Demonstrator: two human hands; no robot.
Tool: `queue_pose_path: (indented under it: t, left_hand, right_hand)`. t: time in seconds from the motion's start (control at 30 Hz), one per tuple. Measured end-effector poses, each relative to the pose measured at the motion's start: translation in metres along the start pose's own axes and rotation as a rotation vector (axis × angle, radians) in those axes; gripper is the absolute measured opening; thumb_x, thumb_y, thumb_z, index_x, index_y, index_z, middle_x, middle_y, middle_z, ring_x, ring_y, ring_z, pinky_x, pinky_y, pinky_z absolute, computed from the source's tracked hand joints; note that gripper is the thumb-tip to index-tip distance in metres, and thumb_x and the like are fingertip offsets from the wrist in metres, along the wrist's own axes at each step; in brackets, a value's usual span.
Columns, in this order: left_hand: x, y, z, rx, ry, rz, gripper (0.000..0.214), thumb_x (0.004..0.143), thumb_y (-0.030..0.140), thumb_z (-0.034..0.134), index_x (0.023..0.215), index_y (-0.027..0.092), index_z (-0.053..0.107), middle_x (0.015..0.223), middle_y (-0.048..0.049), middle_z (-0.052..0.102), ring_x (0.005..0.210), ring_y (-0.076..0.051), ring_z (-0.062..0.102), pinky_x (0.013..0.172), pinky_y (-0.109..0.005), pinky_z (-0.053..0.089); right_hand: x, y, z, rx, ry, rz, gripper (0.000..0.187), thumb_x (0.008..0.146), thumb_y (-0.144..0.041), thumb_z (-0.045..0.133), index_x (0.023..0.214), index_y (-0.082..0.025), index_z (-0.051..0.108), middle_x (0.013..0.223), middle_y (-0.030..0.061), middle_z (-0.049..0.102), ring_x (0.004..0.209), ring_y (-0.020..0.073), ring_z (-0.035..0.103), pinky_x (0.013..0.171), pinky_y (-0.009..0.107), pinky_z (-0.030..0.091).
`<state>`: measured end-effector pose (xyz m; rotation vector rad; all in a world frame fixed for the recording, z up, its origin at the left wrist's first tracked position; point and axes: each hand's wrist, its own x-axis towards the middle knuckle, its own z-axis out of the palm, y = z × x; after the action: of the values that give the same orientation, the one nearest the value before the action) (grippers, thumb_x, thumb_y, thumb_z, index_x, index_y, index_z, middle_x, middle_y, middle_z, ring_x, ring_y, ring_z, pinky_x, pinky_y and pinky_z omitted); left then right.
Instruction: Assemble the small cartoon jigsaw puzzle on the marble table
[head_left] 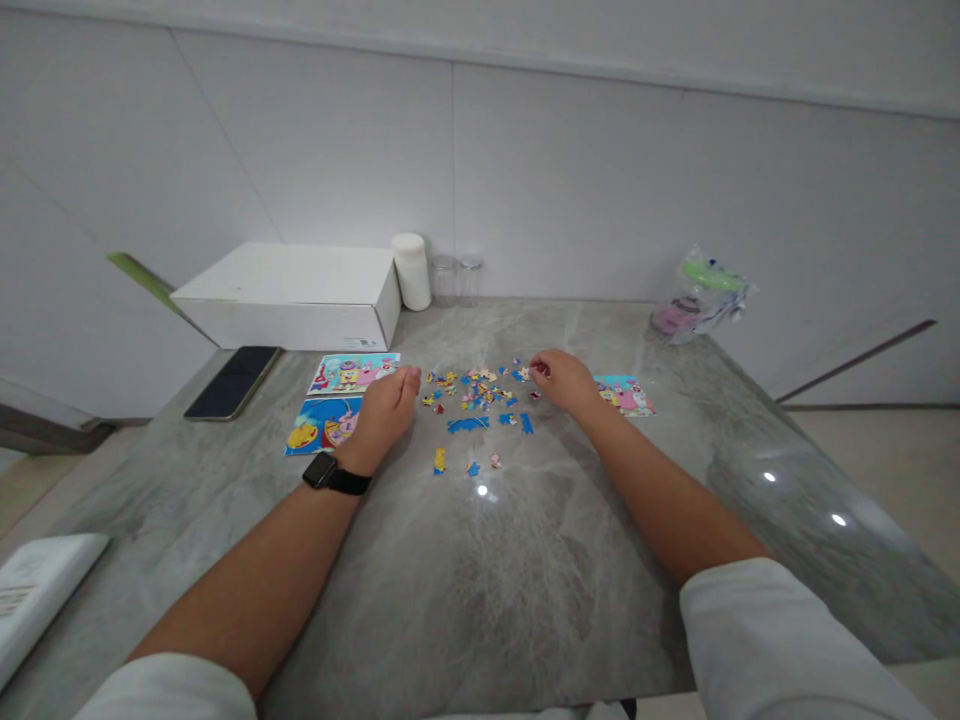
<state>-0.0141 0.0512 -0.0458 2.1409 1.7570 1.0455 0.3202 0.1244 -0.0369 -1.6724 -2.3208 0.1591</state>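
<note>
Puzzle pieces (480, 392) lie on the tabletop (480, 580); picture cards (341, 398) just left of them, box (292, 297) behind the cards, phone (234, 382) farther left

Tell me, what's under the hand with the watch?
The left hand covers edges of the upper cartoon card and the lower cartoon card. Anything beneath its palm cannot be seen.

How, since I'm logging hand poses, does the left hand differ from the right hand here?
The left hand wears a black watch; the right hand has a bare wrist. The left hand lies curled at the left edge of the scattered puzzle pieces, beside two picture cards; the right hand is at their right end, fingertips on pieces, beside a single card. Both rest on the grey table.
</note>
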Motion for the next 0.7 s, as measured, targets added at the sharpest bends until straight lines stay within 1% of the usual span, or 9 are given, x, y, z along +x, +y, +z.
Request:
queue_pose_path:
  t: [0.1, 0.17, 0.3, 0.4, 0.47, 0.57, 0.7]
  left_hand:
    - [-0.006, 0.002, 0.005, 0.025, -0.072, 0.055, 0.044, 0.108, 0.043, 0.034, 0.070, 0.024, 0.043, 0.065, -0.0028, 0.054, 0.064, -0.019, 0.050, 0.064, -0.034, 0.031]
    - [-0.009, 0.005, 0.006, 0.025, -0.100, 0.055, 0.045, 0.108, 0.044, 0.035, 0.069, 0.024, 0.040, 0.063, -0.0024, 0.052, 0.061, -0.019, 0.048, 0.063, -0.034, 0.028]
    - [-0.010, 0.006, 0.005, 0.008, -0.101, 0.018, 0.045, 0.107, 0.045, 0.037, 0.068, 0.023, 0.040, 0.062, -0.0022, 0.052, 0.061, -0.019, 0.047, 0.063, -0.034, 0.027]
    - [-0.010, 0.006, 0.007, -0.006, -0.101, 0.006, 0.046, 0.107, 0.045, 0.037, 0.067, 0.023, 0.042, 0.062, -0.0020, 0.053, 0.061, -0.018, 0.047, 0.062, -0.034, 0.027]
    - [-0.010, 0.007, 0.008, -0.009, -0.106, 0.006, 0.047, 0.108, 0.046, 0.037, 0.066, 0.023, 0.042, 0.061, -0.0018, 0.052, 0.061, -0.018, 0.046, 0.062, -0.033, 0.026]
    - [-0.011, 0.007, 0.008, -0.003, -0.107, 0.018, 0.049, 0.107, 0.046, 0.039, 0.065, 0.022, 0.042, 0.061, -0.0020, 0.053, 0.060, -0.018, 0.046, 0.061, -0.033, 0.025]
    - [-0.011, 0.005, 0.007, -0.007, -0.117, 0.028, 0.047, 0.107, 0.046, 0.039, 0.066, 0.022, 0.045, 0.062, -0.0022, 0.056, 0.061, -0.018, 0.049, 0.062, -0.033, 0.027]
  right_hand:
    - [-0.001, -0.003, 0.016, -0.008, 0.039, -0.010, 0.027, 0.103, -0.030, 0.057, 0.120, -0.018, 0.075, 0.118, 0.0133, 0.076, 0.111, 0.0253, 0.067, 0.097, 0.033, 0.047]
    - [-0.003, -0.003, 0.022, -0.027, 0.046, -0.024, 0.030, 0.104, -0.032, 0.056, 0.123, -0.018, 0.074, 0.122, 0.0145, 0.075, 0.114, 0.0267, 0.066, 0.100, 0.035, 0.046]
    - [-0.004, -0.003, 0.026, -0.071, 0.041, -0.033, 0.035, 0.103, -0.038, 0.059, 0.128, -0.019, 0.075, 0.128, 0.0153, 0.072, 0.119, 0.0291, 0.063, 0.103, 0.036, 0.044]
    - [0.000, -0.008, 0.026, -0.070, 0.049, -0.095, 0.037, 0.102, -0.037, 0.062, 0.132, -0.020, 0.074, 0.131, 0.0153, 0.069, 0.120, 0.0292, 0.061, 0.106, 0.037, 0.043]
    - [0.005, -0.013, 0.025, -0.068, 0.030, -0.169, 0.034, 0.101, -0.032, 0.063, 0.131, -0.022, 0.075, 0.133, 0.0146, 0.067, 0.122, 0.0289, 0.059, 0.107, 0.038, 0.042]
    - [0.017, -0.023, 0.024, -0.099, -0.038, -0.258, 0.031, 0.101, -0.031, 0.064, 0.129, -0.025, 0.077, 0.135, 0.0136, 0.067, 0.122, 0.0295, 0.058, 0.106, 0.039, 0.042]
    - [0.032, -0.031, 0.027, -0.112, -0.090, -0.292, 0.028, 0.100, -0.034, 0.067, 0.123, -0.027, 0.080, 0.135, 0.0124, 0.066, 0.122, 0.0295, 0.058, 0.103, 0.039, 0.042]
